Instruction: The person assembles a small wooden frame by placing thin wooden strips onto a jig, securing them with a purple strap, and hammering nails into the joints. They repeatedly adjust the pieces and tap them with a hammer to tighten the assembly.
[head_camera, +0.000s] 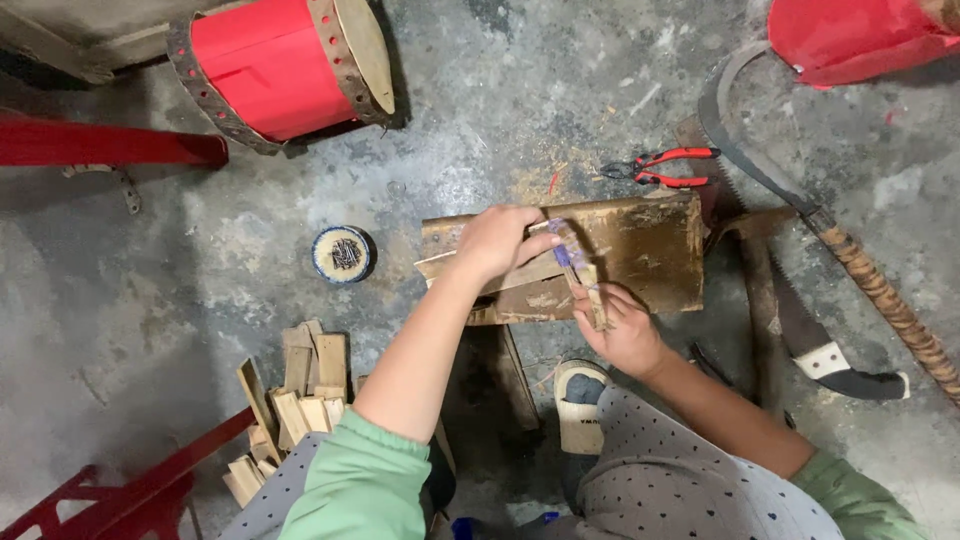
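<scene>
My left hand (497, 243) presses down on a thin wooden strip (530, 272) lying across a worn wooden block (650, 250) on the concrete floor. My right hand (625, 330) grips a small tool with a wooden handle (590, 290), its purple-tinted end touching the strip near my left fingers. Both arms wear green sleeves. The tool's working tip is partly hidden by my left fingers.
A pile of cut wooden pieces (295, 395) lies at lower left. A round tin of small nails (342, 254) sits left of the block. Red-handled pliers (665, 167), a curved saw (760, 160), a cleaver-like blade (815, 345) and red drum-shaped frames (280, 65) surround the spot.
</scene>
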